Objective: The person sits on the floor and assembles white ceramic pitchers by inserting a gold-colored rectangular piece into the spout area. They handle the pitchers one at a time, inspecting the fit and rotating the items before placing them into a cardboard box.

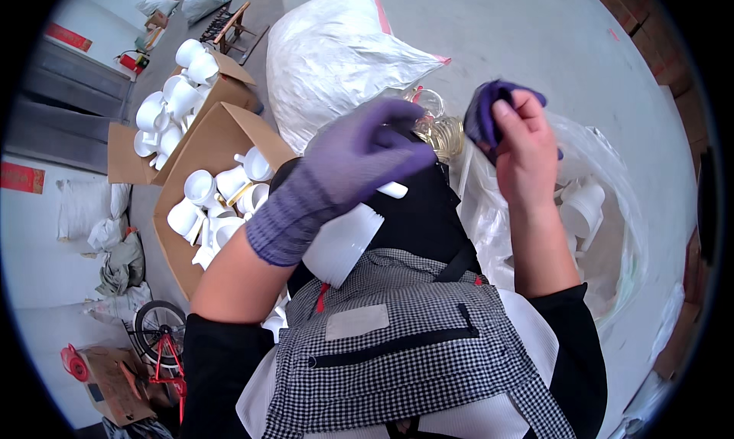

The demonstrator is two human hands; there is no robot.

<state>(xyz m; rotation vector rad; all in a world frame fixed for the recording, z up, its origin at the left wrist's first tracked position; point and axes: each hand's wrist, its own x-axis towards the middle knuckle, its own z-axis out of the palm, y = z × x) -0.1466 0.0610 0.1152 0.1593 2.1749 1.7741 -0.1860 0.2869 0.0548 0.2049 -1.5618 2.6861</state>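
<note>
My left hand (367, 144) wears a purple knitted glove, its fingers apart above my lap with nothing between them. My right hand (527, 144) is bare and pinches a loose purple glove (483, 118), bunched up beside its fingertips. Under my left wrist a white plastic cup (344, 244) lies tilted on my lap against the checked apron (405, 324); part of it is hidden by the gloved hand. Just beyond my left fingertips sits a cluster of gold-coloured rings (443, 137).
To the left, two cardboard boxes hold white cups (200, 188) and more white cups (180, 99). A clear plastic bag (623, 202) with white pieces stands at the right. Ahead lies a large white woven sack (336, 56); a red bicycle (164, 347) is at lower left.
</note>
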